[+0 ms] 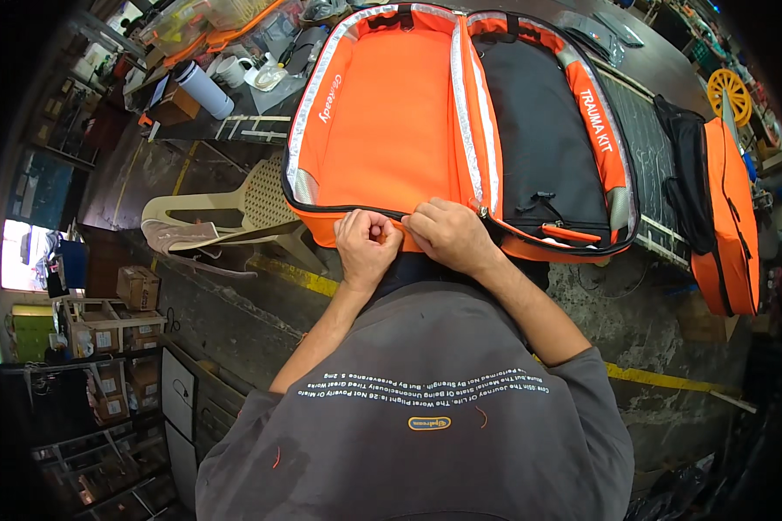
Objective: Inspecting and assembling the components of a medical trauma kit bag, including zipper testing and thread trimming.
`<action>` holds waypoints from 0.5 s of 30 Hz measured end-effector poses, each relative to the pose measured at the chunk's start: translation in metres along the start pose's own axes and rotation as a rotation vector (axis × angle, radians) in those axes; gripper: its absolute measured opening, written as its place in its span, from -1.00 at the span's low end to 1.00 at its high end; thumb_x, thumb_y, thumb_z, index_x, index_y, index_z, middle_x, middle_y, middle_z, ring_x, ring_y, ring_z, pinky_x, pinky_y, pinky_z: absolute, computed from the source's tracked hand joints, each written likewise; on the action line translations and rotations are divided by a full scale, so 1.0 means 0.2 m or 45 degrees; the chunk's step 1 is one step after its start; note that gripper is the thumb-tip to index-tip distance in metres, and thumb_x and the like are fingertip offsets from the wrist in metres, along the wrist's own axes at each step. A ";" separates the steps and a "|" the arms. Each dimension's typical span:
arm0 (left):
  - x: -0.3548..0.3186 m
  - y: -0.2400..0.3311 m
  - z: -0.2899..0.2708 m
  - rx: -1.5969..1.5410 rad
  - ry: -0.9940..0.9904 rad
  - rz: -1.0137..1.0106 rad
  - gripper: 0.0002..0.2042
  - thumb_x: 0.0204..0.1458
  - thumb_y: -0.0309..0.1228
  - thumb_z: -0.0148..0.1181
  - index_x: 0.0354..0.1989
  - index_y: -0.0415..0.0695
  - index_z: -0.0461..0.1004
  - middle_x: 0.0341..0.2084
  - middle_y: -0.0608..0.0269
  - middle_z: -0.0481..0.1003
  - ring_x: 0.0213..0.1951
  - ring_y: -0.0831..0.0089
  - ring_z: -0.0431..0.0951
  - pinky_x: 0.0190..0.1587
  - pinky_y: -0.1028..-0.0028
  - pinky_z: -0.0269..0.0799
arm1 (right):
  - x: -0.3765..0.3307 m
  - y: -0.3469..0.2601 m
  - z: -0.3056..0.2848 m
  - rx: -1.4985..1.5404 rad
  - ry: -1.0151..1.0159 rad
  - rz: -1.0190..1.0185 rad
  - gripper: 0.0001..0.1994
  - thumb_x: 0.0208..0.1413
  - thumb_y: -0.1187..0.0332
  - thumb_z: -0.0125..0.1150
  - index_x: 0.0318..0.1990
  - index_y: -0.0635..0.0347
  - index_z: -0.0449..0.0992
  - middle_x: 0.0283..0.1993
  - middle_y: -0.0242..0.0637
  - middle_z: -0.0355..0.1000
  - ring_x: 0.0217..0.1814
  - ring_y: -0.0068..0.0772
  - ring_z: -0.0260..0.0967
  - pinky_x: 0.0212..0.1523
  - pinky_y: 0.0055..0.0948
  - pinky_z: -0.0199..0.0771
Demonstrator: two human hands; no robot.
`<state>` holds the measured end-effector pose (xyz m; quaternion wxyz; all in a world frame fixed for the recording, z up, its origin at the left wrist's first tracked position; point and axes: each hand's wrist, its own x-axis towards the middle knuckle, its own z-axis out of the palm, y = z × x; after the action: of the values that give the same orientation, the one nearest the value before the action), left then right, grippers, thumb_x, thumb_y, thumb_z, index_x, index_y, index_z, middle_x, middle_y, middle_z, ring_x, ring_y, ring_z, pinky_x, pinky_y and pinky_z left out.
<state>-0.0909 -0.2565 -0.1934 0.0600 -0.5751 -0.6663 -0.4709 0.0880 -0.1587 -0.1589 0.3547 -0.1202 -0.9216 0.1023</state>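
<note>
A large orange bag (391, 113) lies spread open in front of me, with silver reflective strips inside and a black zipper edge around its rim. Its right half carries a black panel (547, 130) with a small black cord on it. At the near rim of the left half, my left hand (367, 247) is closed, its fingers curled against the zipper edge. Just to the right, my right hand (450, 234) pinches the same rim, close to the bag's middle fold. Whatever small part lies between the fingertips is hidden.
A beige plastic chair (252, 204) stands left of the bag. On the left of the table are a white-grey bottle (203, 89) and a white mug (233, 71). Another orange and black bag (728, 217) is at the right. Cardboard boxes (139, 286) sit on racks at the left.
</note>
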 end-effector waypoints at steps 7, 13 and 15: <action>0.00 -0.01 0.00 -0.002 -0.007 -0.002 -0.84 -0.09 -0.53 0.40 -0.46 -0.11 0.48 -0.55 0.31 0.43 -0.46 0.25 0.47 -0.19 0.24 0.38 | 0.02 0.01 0.02 0.009 -0.028 0.002 -0.90 0.16 0.40 0.33 -0.30 0.14 0.51 -0.35 -0.26 0.46 -0.27 -0.20 0.52 -0.21 -0.21 0.60; 0.00 -0.01 0.00 0.001 -0.005 -0.001 -0.84 -0.07 -0.53 0.40 -0.46 -0.11 0.48 -0.55 0.30 0.43 -0.46 0.24 0.47 -0.19 0.24 0.38 | 0.04 0.02 0.04 0.017 -0.025 -0.015 -0.90 0.16 0.39 0.33 -0.32 0.13 0.50 -0.36 -0.26 0.47 -0.27 -0.19 0.53 -0.21 -0.20 0.60; 0.00 -0.01 0.00 0.002 -0.009 -0.005 -0.84 -0.07 -0.53 0.40 -0.46 -0.11 0.47 -0.54 0.29 0.44 -0.45 0.23 0.47 -0.19 0.24 0.39 | 0.03 0.02 0.03 0.013 -0.038 -0.005 -0.89 0.17 0.40 0.33 -0.32 0.14 0.50 -0.37 -0.26 0.46 -0.29 -0.19 0.54 -0.21 -0.19 0.60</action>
<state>-0.0922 -0.2572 -0.1943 0.0571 -0.5754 -0.6680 -0.4685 0.0803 -0.1529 -0.1611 0.3416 -0.1150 -0.9265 0.1081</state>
